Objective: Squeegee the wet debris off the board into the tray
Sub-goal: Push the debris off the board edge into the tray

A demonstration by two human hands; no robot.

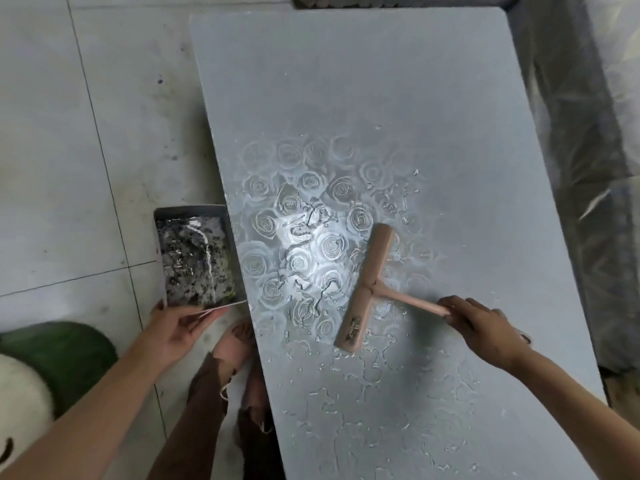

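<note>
A large grey board (398, 81) fills the middle and right of the view. Wet, shiny streaks and rose-shaped marks (304, 237) cover its left-centre part. A pink squeegee (367, 289) lies blade-down on the wet patch, its handle pointing right into my right hand (481, 323), which grips the handle's end. My left hand (176, 323) holds the near edge of a small rectangular tray (160, 237) pressed against the board's left edge. Dark wet debris (194, 261) fills the tray.
Pale floor tiles (69, 150) lie to the left. A green and white object (52, 368) sits at the lower left. My feet in sandals (235, 344) stand beside the board's left edge. Clear plastic sheeting (595, 168) runs along the right.
</note>
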